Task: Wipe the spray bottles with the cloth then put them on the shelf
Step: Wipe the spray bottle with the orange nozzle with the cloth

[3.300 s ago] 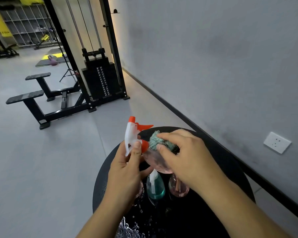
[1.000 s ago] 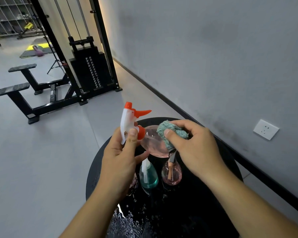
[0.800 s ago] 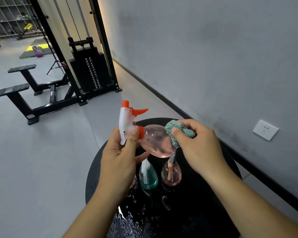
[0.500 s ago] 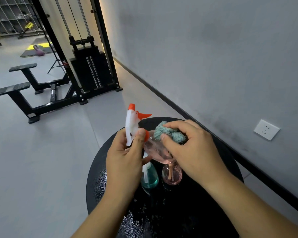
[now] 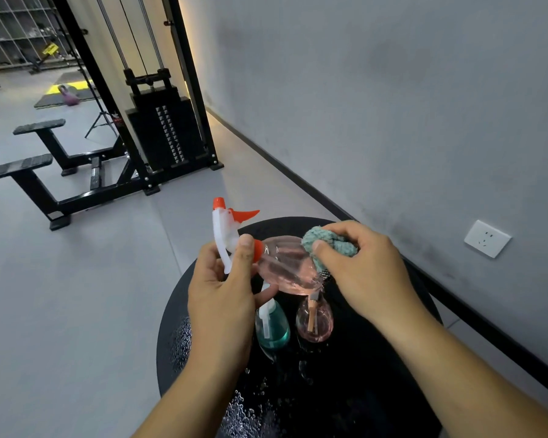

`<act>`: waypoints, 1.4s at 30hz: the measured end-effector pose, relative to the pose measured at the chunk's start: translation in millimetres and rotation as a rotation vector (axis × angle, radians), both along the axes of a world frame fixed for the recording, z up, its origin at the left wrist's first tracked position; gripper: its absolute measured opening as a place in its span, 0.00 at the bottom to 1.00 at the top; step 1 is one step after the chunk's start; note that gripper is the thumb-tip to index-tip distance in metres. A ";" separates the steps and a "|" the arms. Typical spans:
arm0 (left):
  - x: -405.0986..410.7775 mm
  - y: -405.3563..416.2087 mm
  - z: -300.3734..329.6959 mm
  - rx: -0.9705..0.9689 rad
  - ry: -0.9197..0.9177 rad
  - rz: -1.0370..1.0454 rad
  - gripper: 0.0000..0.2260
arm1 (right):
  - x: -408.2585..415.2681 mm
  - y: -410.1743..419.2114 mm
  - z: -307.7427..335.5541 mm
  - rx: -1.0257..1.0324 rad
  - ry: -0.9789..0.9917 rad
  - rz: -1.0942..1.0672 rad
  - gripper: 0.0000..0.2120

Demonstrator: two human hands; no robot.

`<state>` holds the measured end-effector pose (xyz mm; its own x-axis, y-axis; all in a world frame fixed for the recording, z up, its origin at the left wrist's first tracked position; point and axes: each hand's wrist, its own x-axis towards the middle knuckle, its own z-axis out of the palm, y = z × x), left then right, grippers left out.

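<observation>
My left hand (image 5: 223, 300) grips the neck of a clear pink spray bottle (image 5: 283, 263) with a white and orange trigger head, holding it tipped sideways above the round black table (image 5: 377, 358). My right hand (image 5: 364, 270) pinches a bunched teal cloth (image 5: 325, 243) and presses it against the bottle's body. Below them stand a teal spray bottle (image 5: 272, 327) and a small pink bottle (image 5: 314, 319) on the table. Another bottle is hidden behind my left hand.
Water drops lie on the table's near side (image 5: 247, 412). A grey wall with a white socket (image 5: 487, 238) runs along the right. A black cable weight machine (image 5: 165, 134) and benches (image 5: 23, 172) stand on the grey floor at left. Far shelving (image 5: 16, 30) is at upper left.
My right hand has rubbed the cloth back and forth along the pink bottle's body; it now sits farther toward the bottle's base than half a second ago. My left hand keeps its grip.
</observation>
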<state>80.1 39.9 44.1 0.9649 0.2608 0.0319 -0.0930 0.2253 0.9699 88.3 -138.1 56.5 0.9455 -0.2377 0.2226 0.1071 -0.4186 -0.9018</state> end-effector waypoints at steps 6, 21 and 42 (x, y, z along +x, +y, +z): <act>0.0 -1.5 -1.8 -0.012 0.011 -0.010 0.10 | -7.4 17.0 0.2 -0.036 -0.088 0.094 0.10; 0.9 4.2 5.8 -0.041 0.054 0.023 0.11 | 3.8 -2.4 -4.2 0.080 -0.007 0.007 0.05; 8.1 20.5 5.8 0.027 0.056 -0.221 0.17 | 7.6 -11.2 0.0 0.234 -0.014 -0.008 0.07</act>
